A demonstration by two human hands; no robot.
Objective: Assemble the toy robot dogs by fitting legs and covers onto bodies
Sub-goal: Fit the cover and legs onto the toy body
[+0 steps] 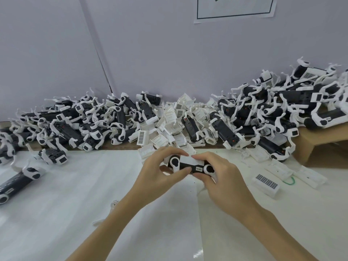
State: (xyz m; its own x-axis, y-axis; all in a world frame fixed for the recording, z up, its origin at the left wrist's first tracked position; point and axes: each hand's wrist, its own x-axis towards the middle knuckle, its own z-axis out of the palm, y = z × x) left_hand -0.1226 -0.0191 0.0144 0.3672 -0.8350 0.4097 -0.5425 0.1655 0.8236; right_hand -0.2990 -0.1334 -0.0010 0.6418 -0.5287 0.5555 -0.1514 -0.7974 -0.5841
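Pressing a white ribbed plastic cover (190, 161) onto a black-and-white plastic toy dog body (188, 166), held just above the white surface (94, 185), near centre. Left hand (162, 170) and right hand (218, 174): each grip pinching the body's ends. Risk: skewed cover jams or a thin clip snaps. Heap of glossy assembled dogs (263, 113) far.

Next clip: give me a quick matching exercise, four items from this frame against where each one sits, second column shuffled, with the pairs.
Things:
1. toy dog body
2. loose white cover with a barcode label
3. cardboard box
4. printed paper sheet

Places:
A. on the wall, top of the view
B. on the table, right of the hands
C. held between the left hand and right hand
D. far right, under piled dogs

Pairs: 1-C, 2-B, 3-D, 4-A
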